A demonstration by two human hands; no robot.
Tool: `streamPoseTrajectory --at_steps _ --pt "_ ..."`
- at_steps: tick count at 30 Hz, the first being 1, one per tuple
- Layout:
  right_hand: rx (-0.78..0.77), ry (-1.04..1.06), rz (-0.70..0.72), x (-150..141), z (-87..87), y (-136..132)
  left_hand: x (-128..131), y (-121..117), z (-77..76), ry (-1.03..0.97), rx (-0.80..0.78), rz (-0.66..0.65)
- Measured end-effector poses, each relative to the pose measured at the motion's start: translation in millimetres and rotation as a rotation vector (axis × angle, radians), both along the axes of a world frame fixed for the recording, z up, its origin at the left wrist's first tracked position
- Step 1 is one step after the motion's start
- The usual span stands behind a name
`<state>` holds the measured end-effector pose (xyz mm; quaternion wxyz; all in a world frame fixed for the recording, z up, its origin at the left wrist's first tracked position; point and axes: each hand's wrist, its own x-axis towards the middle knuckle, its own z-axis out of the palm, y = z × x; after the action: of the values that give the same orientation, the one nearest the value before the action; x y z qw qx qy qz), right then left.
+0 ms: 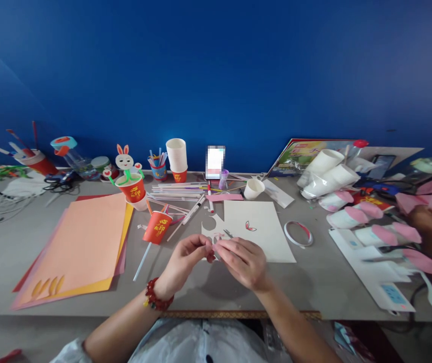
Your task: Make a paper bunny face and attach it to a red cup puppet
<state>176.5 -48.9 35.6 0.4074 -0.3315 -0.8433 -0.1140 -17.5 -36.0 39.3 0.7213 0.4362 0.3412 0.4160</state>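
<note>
My left hand (189,257), with a red bead bracelet (158,295) at its wrist, is closed in a pinch near the front middle of the table. My right hand (243,259) meets it fingertip to fingertip, also pinched. Whatever small piece lies between the fingers is hidden. Just beyond them is a white paper scrap (210,225) with round cut-outs. A white sheet (276,222) bearing a small red leaf-like drawing (251,227) lies partly behind my right hand. Left of my left hand, a red paper cup (157,227) leans over with a pale straw (142,262) under it.
Coloured paper sheets (90,242) are stacked at left. Behind them stands a rabbit-decorated cup (131,187). Straws (178,191), markers and a white cup (254,189) line the middle. A tape roll (299,234) and a power strip (370,269) lie right, near another person's hand (429,227).
</note>
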Motion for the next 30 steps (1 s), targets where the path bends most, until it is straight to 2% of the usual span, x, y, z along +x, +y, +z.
streamPoseTrajectory --at_steps 6,13,17,19,21,22,24,26,28,30 --pt "-0.016 0.011 -0.001 0 -5.8 1 -1 2 -1.2 0.033 -0.025 -0.023" --pt "0.034 -0.104 0.014 4 -3.1 1 -3 3 -1.4 -0.007 -0.078 -0.045" --pt "-0.083 -0.034 0.082 9 -4.3 16 -2 6 -2.8 -0.002 -0.062 -0.013" --pt "-0.195 0.124 0.013 14 -7.0 40 -2 8 -3.4 -0.001 -0.048 0.026" --pt "-0.322 0.324 -0.174 19 -9.0 74 -2 9 -3.9 0.009 -0.023 0.06" --pt "-0.383 0.373 -0.264 23 -8.8 94 -2 9 -4.2 0.014 -0.01 0.069" --pt "-0.44 0.338 -0.433 29 -4.7 136 -2 10 -5.1 0.028 0.014 0.081" --pt "-0.342 0.138 -0.508 33 4.2 173 -2 12 -6.8 0.051 0.037 0.095" --pt "-0.221 -0.193 -0.459 31 14.6 200 -1 14 -8.9 0.084 0.061 0.116" --pt "-0.184 -0.517 -0.404 24 21.6 218 0 17 -10.9 0.108 0.078 0.137"
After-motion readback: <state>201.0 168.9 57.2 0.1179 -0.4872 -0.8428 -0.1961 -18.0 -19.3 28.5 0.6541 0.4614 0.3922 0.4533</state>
